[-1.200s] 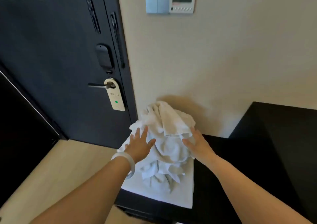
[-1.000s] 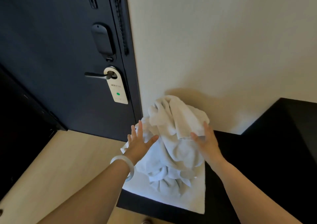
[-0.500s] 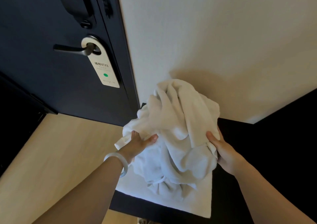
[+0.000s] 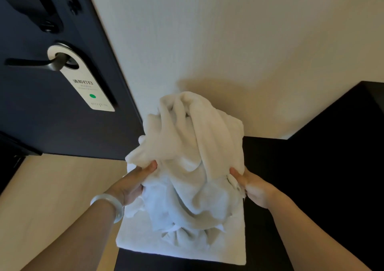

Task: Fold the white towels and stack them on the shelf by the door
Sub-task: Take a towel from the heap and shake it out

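both hands are closed on the crumpled white towel (image 4: 193, 156), one on each side of the heap. the left hand (image 4: 133, 183) pinches a thick fold at the heap's left edge: the thumb lies on top of the cloth, and the other fingers are tucked under it, out of sight. a pale bracelet (image 4: 112, 204) sits on that wrist. the right hand (image 4: 253, 187) grips the heap's right side, thumb pressed into the cloth near its lower edge, with the rest of the fingers hidden behind the towel. how tightly those hidden fingers curl cannot be told.

the crumpled towel stands tall and loosely bunched between the hands, its top close to the cream wall (image 4: 228, 42). its lower folds sag onto a flat white towel (image 4: 145, 243) spread on the dark shelf (image 4: 311, 187), whose near left corner hangs over the shelf edge. whether the heap is partly lifted cannot be told.

just left of the shelf is the dark door (image 4: 41, 125), with a card hanger (image 4: 91, 90) on its handle (image 4: 27, 63). light wood floor (image 4: 52, 187) lies below the door.
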{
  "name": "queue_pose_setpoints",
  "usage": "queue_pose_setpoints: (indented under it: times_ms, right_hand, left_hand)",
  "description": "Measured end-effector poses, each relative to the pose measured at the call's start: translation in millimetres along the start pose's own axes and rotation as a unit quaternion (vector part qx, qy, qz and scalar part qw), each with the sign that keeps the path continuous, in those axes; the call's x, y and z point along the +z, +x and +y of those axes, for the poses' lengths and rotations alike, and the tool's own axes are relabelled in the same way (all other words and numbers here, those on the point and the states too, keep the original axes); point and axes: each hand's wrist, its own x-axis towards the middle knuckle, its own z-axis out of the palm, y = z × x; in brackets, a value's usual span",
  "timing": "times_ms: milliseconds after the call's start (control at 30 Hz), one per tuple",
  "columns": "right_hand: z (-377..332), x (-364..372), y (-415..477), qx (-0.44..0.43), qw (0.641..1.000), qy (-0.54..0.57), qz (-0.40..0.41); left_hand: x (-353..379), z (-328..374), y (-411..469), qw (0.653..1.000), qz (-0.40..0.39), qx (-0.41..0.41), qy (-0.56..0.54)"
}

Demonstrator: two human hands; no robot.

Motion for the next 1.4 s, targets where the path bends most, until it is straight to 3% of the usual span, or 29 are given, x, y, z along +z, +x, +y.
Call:
queue_pose_setpoints:
  times_ms: [233,533,800,967,1067,1133,1233,1333,1400]
  right_hand:
    - [23,19,3,-0.035,0.988,0.150,0.015]
    - [6,16,-53,-0.146,0.969,0.196,0.029]
    - [-93,-65,-167,-0.245,0.955,0.126,0.110]
    - [-134,-126,-221,-0.192,0.956,0.098,0.200]
    - [-123,-147,-220,-0.140,0.962,0.064,0.226]
    - [-101,-150,-205,-0.113,0.961,0.035,0.251]
    - [-70,-148,-175,-0.083,0.953,-0.048,0.286]
    - [-52,-138,-149,-0.107,0.950,-0.142,0.257]
    - [-46,-128,-134,-0.099,0.940,-0.206,0.253]
  left_hand:
    - [-6,-14,2,0.999,-0.001,0.044,-0.033]
    - [38,15,-2,0.991,-0.051,0.119,-0.026]
    - [178,91,-20,0.981,-0.111,0.158,-0.032]
    - [252,105,-14,0.980,-0.137,0.124,-0.079]
    - [268,79,11,0.991,-0.082,0.065,-0.081]
    - [270,54,17,0.999,0.006,0.027,-0.044]
    - [266,15,17,0.989,0.125,0.014,-0.075]
    - [265,-4,11,0.981,0.102,0.039,-0.159]
    - [273,0,10,0.991,0.053,0.069,-0.103]
